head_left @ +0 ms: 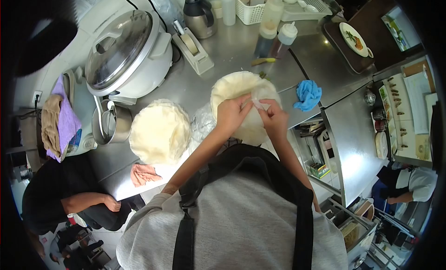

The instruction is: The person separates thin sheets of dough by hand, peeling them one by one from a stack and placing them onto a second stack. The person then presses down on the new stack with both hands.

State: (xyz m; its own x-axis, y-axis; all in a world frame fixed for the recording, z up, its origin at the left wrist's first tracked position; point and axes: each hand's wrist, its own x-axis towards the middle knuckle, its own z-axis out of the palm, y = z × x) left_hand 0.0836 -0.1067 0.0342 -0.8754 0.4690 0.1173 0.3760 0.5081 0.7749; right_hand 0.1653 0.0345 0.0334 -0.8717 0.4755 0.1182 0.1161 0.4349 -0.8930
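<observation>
Before me on the steel counter lies a stack of thin, pale round wrappers (232,84). My left hand (233,115) is over its middle, fingers pinched at the edge of a thin whitish wrapper sheet (264,94). Close beside it, my right hand (275,118) pinches the same sheet, thumb and fingers together. The sheet looks partly lifted and translucent. To the left sits a second stack of round wrappers (160,130), with a crumpled clear plastic bag (203,123) between the stacks. Their lower edges are partly hidden by my arms.
A large rice cooker (134,61), a tape dispenser (193,49) and a thermos jug (198,16) stand behind. Squeeze bottles (284,40) are at the back. A blue cloth (307,95) lies right; a pink cloth (145,174) lies left. A person (69,191) is at lower left.
</observation>
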